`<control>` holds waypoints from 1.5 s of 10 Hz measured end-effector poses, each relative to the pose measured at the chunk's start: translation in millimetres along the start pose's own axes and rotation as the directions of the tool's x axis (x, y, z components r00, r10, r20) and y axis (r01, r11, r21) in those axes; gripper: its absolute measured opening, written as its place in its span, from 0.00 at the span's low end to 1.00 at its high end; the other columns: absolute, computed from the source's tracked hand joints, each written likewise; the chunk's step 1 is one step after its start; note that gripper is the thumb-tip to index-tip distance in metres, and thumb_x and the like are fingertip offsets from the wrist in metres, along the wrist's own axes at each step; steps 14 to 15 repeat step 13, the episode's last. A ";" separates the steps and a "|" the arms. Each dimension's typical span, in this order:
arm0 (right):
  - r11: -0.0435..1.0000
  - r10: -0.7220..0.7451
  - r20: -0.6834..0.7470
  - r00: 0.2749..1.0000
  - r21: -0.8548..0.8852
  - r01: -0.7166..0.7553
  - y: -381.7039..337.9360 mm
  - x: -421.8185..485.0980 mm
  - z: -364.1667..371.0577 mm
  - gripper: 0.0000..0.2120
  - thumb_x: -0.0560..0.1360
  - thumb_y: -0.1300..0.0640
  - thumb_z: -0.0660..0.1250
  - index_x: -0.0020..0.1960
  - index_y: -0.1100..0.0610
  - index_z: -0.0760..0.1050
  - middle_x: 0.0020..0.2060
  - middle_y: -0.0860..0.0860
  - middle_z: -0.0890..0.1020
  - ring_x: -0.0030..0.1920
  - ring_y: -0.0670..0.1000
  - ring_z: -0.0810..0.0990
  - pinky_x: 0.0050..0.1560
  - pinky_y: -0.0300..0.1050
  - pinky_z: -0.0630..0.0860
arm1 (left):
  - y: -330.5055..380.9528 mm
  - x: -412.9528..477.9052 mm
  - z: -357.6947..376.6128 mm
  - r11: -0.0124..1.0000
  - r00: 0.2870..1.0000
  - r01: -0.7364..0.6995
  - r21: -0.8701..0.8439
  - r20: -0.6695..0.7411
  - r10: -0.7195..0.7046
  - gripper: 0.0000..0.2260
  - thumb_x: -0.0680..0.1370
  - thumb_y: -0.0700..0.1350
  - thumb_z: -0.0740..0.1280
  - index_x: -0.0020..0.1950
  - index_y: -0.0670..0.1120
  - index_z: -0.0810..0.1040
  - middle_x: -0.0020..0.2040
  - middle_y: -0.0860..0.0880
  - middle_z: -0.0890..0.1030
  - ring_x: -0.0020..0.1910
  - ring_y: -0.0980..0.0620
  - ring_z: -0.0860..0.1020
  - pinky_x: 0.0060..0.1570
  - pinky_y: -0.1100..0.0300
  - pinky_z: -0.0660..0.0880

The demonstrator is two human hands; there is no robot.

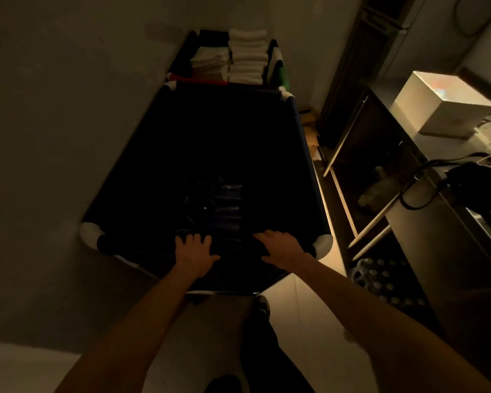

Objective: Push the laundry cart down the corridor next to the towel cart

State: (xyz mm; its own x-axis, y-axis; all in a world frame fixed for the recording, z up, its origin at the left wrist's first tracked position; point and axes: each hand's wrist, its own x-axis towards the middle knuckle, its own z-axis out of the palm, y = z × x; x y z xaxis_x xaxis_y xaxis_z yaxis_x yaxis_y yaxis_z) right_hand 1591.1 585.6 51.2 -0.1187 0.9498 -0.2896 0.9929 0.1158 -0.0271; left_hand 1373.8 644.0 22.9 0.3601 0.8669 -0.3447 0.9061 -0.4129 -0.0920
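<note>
A dark fabric laundry cart (142, 154) with white corner fittings fills the middle of the dim corridor. Its inside is nearly black, with some dark folded items at the bottom. My left hand (194, 255) and my right hand (281, 246) lie flat on its near rim, fingers spread, palms pressing on the fabric edge. Straight beyond the cart's far rim stands the towel cart (277, 61), holding stacks of folded white towels (247, 56). The two carts look almost touching end to end.
A plain wall (54, 123) runs along the left, close to the cart. On the right stand metal shelves (349, 154) and a counter with a white box (442, 106), cables and a dark device. Packs of bottles (380, 282) sit on the floor. My foot (260, 306) is under the cart's near edge.
</note>
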 end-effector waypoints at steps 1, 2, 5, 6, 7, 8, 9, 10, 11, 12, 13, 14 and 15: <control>0.999 0.009 -0.099 0.995 -0.034 -0.012 2.2 -6.6 -22.7 0.33 0.75 0.50 0.65 0.75 0.53 0.54 0.72 0.55 0.64 0.71 0.58 0.62 0.69 0.54 0.58 | -19.7 -11.0 -14.7 0.999 0.998 0.044 0.012 -0.046 -0.044 0.29 0.79 0.59 0.54 0.75 0.49 0.50 0.74 0.41 0.60 0.71 0.41 0.59 0.70 0.39 0.52; 0.998 0.032 -0.203 0.979 -0.045 -0.042 3.7 -11.9 -53.0 0.35 0.75 0.51 0.65 0.76 0.53 0.51 0.75 0.53 0.58 0.75 0.55 0.53 0.73 0.57 0.50 | -37.4 -17.3 -48.1 0.998 0.976 0.022 -0.057 -0.217 -0.034 0.32 0.78 0.58 0.57 0.76 0.48 0.48 0.75 0.40 0.57 0.72 0.40 0.56 0.71 0.39 0.51; 0.994 -0.005 -0.440 0.898 -0.104 -0.046 -15.1 -37.9 -129.2 0.36 0.75 0.51 0.65 0.76 0.53 0.50 0.76 0.53 0.53 0.76 0.56 0.46 0.73 0.60 0.43 | -31.4 -48.1 -126.3 0.994 0.848 -0.085 -0.075 -0.529 0.032 0.32 0.78 0.58 0.56 0.76 0.47 0.48 0.77 0.42 0.52 0.75 0.41 0.50 0.71 0.40 0.45; 0.992 -0.015 -0.467 0.884 -0.119 -0.046 -25.6 -62.0 -132.3 0.37 0.74 0.50 0.66 0.76 0.52 0.49 0.76 0.52 0.53 0.76 0.56 0.47 0.73 0.60 0.43 | -25.3 -73.2 -125.1 0.996 0.839 -0.066 -0.055 -0.544 0.025 0.31 0.78 0.58 0.56 0.76 0.48 0.48 0.77 0.42 0.52 0.75 0.42 0.50 0.71 0.40 0.45; 0.993 0.001 -0.489 0.873 -0.105 -0.059 -33.3 -92.2 -125.3 0.38 0.74 0.49 0.67 0.76 0.52 0.49 0.76 0.53 0.53 0.76 0.56 0.47 0.72 0.60 0.43 | -20.9 -104.7 -118.3 0.997 0.826 -0.046 -0.057 -0.563 0.006 0.31 0.78 0.59 0.55 0.76 0.49 0.48 0.77 0.43 0.52 0.75 0.42 0.49 0.72 0.39 0.44; 0.994 0.021 -0.501 0.865 -0.084 -0.072 -41.4 -124.9 -119.6 0.39 0.73 0.50 0.68 0.76 0.52 0.49 0.76 0.54 0.54 0.76 0.56 0.48 0.72 0.60 0.44 | -18.6 -141.7 -113.1 0.999 0.824 -0.023 -0.030 -0.567 0.002 0.31 0.78 0.59 0.55 0.76 0.49 0.48 0.77 0.43 0.51 0.75 0.42 0.48 0.72 0.39 0.43; 0.993 0.031 -0.532 0.846 -0.080 -0.086 -52.2 -156.9 -116.0 0.39 0.73 0.50 0.68 0.76 0.52 0.49 0.76 0.53 0.54 0.76 0.55 0.48 0.72 0.59 0.44 | -17.6 -177.2 -113.1 1.000 0.809 -0.003 0.000 -0.588 0.002 0.31 0.78 0.60 0.54 0.76 0.49 0.48 0.77 0.43 0.51 0.75 0.43 0.48 0.72 0.39 0.43; 0.993 0.024 -0.552 0.833 -0.082 -0.084 -68.5 -188.5 -116.3 0.40 0.72 0.50 0.68 0.76 0.51 0.49 0.76 0.53 0.54 0.76 0.55 0.48 0.73 0.59 0.45 | -19.9 -211.1 -116.6 1.000 0.806 0.024 -0.001 -0.592 -0.019 0.31 0.78 0.60 0.54 0.76 0.49 0.47 0.77 0.43 0.51 0.75 0.43 0.47 0.72 0.39 0.43; 0.992 0.012 -0.558 0.830 -0.095 -0.078 -80.5 -214.0 -121.7 0.40 0.72 0.50 0.68 0.76 0.51 0.48 0.76 0.53 0.53 0.76 0.55 0.48 0.73 0.59 0.45 | -21.7 -243.4 -126.5 1.000 0.785 0.009 -0.026 -0.619 -0.023 0.31 0.78 0.59 0.55 0.76 0.49 0.48 0.77 0.43 0.51 0.75 0.43 0.47 0.72 0.38 0.46; 0.993 0.009 -0.570 0.821 -0.092 -0.075 -99.0 -239.5 -129.8 0.40 0.73 0.49 0.68 0.76 0.51 0.48 0.76 0.53 0.52 0.76 0.55 0.48 0.72 0.59 0.46 | -23.4 -276.6 -136.4 0.999 0.755 -0.023 -0.036 -0.656 -0.007 0.31 0.78 0.59 0.56 0.76 0.48 0.49 0.77 0.43 0.51 0.75 0.42 0.48 0.71 0.38 0.49; 0.994 -0.004 -0.595 0.804 -0.092 -0.063 -115.9 -257.6 -140.2 0.40 0.72 0.49 0.68 0.76 0.51 0.49 0.76 0.53 0.53 0.76 0.55 0.48 0.72 0.60 0.47 | -28.0 -299.3 -143.8 0.999 0.748 -0.028 -0.033 -0.663 -0.001 0.31 0.78 0.59 0.56 0.76 0.48 0.47 0.77 0.42 0.50 0.75 0.41 0.49 0.71 0.38 0.45; 0.994 -0.004 -0.595 0.804 -0.092 -0.063 -115.9 -257.6 -140.2 0.40 0.72 0.49 0.68 0.76 0.51 0.49 0.76 0.53 0.53 0.76 0.55 0.48 0.72 0.60 0.47 | -28.0 -299.3 -143.8 0.999 0.748 -0.028 -0.033 -0.663 -0.001 0.31 0.78 0.59 0.56 0.76 0.48 0.47 0.77 0.42 0.50 0.75 0.41 0.49 0.71 0.38 0.45; 0.994 -0.004 -0.595 0.804 -0.092 -0.063 -115.9 -257.6 -140.2 0.40 0.72 0.49 0.68 0.76 0.51 0.49 0.76 0.53 0.53 0.76 0.55 0.48 0.72 0.60 0.47 | -28.0 -299.3 -143.8 0.999 0.748 -0.028 -0.033 -0.663 -0.001 0.31 0.78 0.59 0.56 0.76 0.48 0.47 0.77 0.42 0.50 0.75 0.41 0.49 0.71 0.38 0.45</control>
